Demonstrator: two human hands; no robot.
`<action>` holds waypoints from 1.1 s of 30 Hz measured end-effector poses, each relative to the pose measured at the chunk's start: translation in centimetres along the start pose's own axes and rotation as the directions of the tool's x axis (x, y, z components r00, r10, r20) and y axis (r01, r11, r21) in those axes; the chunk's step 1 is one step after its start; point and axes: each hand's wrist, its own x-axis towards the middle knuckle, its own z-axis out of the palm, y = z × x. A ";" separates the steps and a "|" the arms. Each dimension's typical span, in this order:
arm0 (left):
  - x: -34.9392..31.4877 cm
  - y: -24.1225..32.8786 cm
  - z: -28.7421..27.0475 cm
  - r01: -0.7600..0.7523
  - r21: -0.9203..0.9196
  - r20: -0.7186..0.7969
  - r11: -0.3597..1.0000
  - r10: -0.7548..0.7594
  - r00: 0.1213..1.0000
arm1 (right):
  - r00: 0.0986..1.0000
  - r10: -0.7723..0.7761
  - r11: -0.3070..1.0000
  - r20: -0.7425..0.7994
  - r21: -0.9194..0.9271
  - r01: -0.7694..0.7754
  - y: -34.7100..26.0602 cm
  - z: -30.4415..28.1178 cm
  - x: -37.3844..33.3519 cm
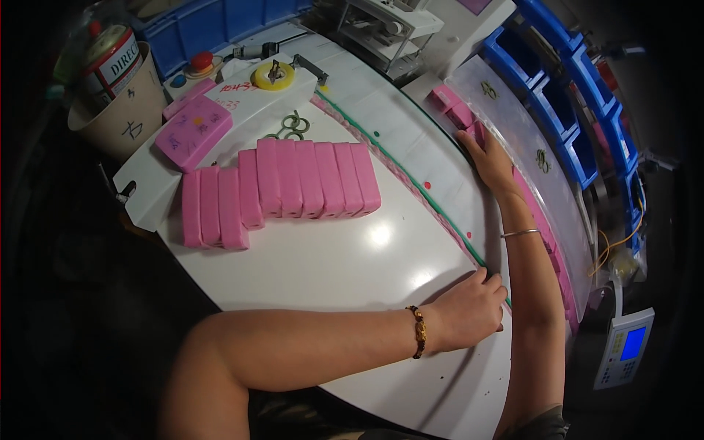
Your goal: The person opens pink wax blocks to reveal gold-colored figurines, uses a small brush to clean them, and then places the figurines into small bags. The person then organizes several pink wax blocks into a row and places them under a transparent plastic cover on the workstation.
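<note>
lying between both hands, pink strip [411, 183] touches left hand [473, 308] and right hand [491, 158].

Looking steeply down from head height, close over the white table [345, 257], facing its far edge and the blue bins [565, 95], fisheye-bent toward the rim.

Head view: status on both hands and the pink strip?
Left hand fisted, pressing near end of pink strip at the table edge. Right hand on pink blocks at far end. Stacked pink boxes clear of both.
</note>
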 end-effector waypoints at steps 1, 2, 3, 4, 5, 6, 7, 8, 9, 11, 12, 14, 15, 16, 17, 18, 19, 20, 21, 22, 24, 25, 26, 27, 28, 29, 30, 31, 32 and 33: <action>0.0 0.0 0.0 0.010 -0.009 0.025 1.000 -0.010 1.000 | 0.999 0.052 0.998 -0.012 0.041 -0.052 -0.1 -0.1 -0.3; 0.0 -0.1 0.0 0.013 -0.008 0.025 1.000 -0.013 1.000 | 0.994 0.106 0.991 -0.022 0.082 -0.104 -0.2 0.0 -0.4; 0.0 0.0 0.0 0.005 -0.029 -0.010 1.000 -0.006 1.000 | 0.994 0.108 0.991 -0.021 0.079 -0.106 0.2 0.0 -0.5; 0.0 0.1 0.0 -0.003 -0.050 -0.044 0.999 0.001 0.999 | 0.984 0.178 0.930 0.008 0.325 -0.171 0.9 0.0 -0.6; 0.0 0.2 0.1 -0.004 -0.054 -0.044 0.999 0.002 0.999 | 0.970 0.238 0.805 0.054 0.548 -0.228 1.4 0.1 -0.7; 0.1 0.0 -0.2 -0.006 -0.017 -0.003 1.000 0.006 1.000 | 0.969 0.241 0.806 0.052 0.546 -0.230 1.6 0.0 -0.6; 0.1 0.0 -0.4 -0.009 0.020 0.038 1.000 0.008 0.999 | 0.969 0.244 0.748 0.034 0.629 -0.210 1.8 0.0 -0.5; 0.0 0.0 -0.4 -0.012 0.018 0.038 1.000 0.012 0.999 | 0.969 0.247 0.684 0.016 0.706 -0.186 2.0 -0.1 -0.4; 0.0 0.0 -0.4 -0.015 0.009 -0.016 1.000 0.015 1.000 | 0.969 0.248 0.685 0.012 0.704 -0.184 2.6 0.0 -0.2; 0.2 0.1 -0.2 -0.023 0.000 -0.072 1.000 0.023 0.997 | 0.980 0.174 0.744 -0.096 0.665 -0.067 4.1 0.1 0.1; 0.2 0.0 -0.3 -0.018 0.000 -0.037 1.000 0.018 0.999 | 0.980 0.174 0.741 -0.092 0.668 -0.069 3.5 -0.2 0.0; -0.2 -0.2 -0.5 -0.007 0.006 0.002 1.000 0.007 1.000 | 0.984 0.175 0.745 -0.018 0.655 -0.121 1.7 -1.4 -0.7; -0.1 -0.2 -0.4 -0.009 0.012 -0.012 1.000 0.009 1.000 | 0.984 0.176 0.747 -0.020 0.654 -0.121 2.1 -1.6 -1.0; -0.1 -0.2 -0.4 -0.011 0.019 -0.027 1.000 0.012 1.000 | 0.988 0.145 0.810 -0.043 0.579 -0.094 3.0 -1.9 -1.2; -0.1 -0.1 -0.4 -0.013 0.017 -0.028 1.000 0.014 1.000 | 0.992 0.112 0.865 -0.062 0.498 -0.067 4.0 -2.1 -1.3; 0.1 0.0 -0.2 -0.018 0.009 -0.019 1.000 0.018 1.000 | 0.991 0.117 0.870 -0.067 0.489 -0.070 5.4 -2.3 -1.4; 0.2 0.1 -0.1 -0.017 0.003 -0.007 1.000 0.017 1.000 | 0.988 0.145 0.897 -0.054 0.429 -0.108 6.6 -2.0 -1.5; 0.3 0.2 -0.1 -0.022 -0.001 -0.009 1.000 0.022 1.000 | 0.984 0.174 0.918 -0.043 0.367 -0.146 7.7 -2.0 -1.7; 0.2 0.1 -0.1 -0.018 0.010 -0.005 1.000 0.018 1.000 | 0.984 0.173 0.917 -0.038 0.372 -0.147 7.1 -1.9 -1.9; 0.0 0.0 -0.2 -0.015 0.021 -0.001 1.000 0.015 1.000 | 0.976 0.209 0.892 0.056 0.399 -0.214 5.7 -2.0 -2.5; -0.1 -0.1 -0.5 -0.003 0.029 0.023 1.000 0.003 1.000 | 0.959 0.242 0.863 0.151 0.419 -0.284 4.0 -2.2 -2.8; 0.0 -0.1 -0.6 0.002 0.036 0.043 0.999 -0.004 0.999 | 0.954 0.254 0.877 0.159 0.378 -0.296 3.6 -2.3 -2.8; 0.0 -0.1 -0.7 0.003 0.035 0.044 0.999 -0.004 0.999 | 0.950 0.265 0.890 0.167 0.337 -0.308 3.3 -2.3 -2.8; 0.0 -0.1 -0.6 -0.003 0.025 0.028 1.000 0.002 1.000 | 0.950 0.265 0.891 0.165 0.335 -0.307 3.4 -2.2 -2.8; 0.1 -0.2 -0.5 -0.009 0.016 0.012 1.000 0.009 1.000 | 0.981 0.193 0.917 0.030 0.349 -0.192 3.6 -1.9 -2.7; 0.2 -0.2 -0.4 -0.011 0.017 0.010 1.000 0.011 1.000 | 0.988 0.117 0.935 -0.105 0.347 -0.073 3.7 -1.8 -2.7; 0.2 -0.1 -0.3 -0.017 0.029 -0.010 0.999 0.017 1.000 | 0.988 0.116 0.935 -0.105 0.348 -0.073 3.6 -1.7 -2.6; 0.2 -0.1 -0.2 -0.023 0.041 -0.029 0.999 0.024 0.999 | 0.989 0.134 0.931 -0.056 0.350 -0.106 3.5 -1.7 -2.4; 0.2 -0.1 -0.1 -0.022 0.042 -0.029 0.999 0.024 0.999 | 0.989 0.150 0.926 -0.007 0.351 -0.138 3.2 -1.7 -2.2; -0.1 -0.2 -0.3 -0.008 0.047 -0.013 0.999 0.009 1.000 | 0.989 0.146 0.922 -0.001 0.363 -0.136 2.1 -1.4 -1.9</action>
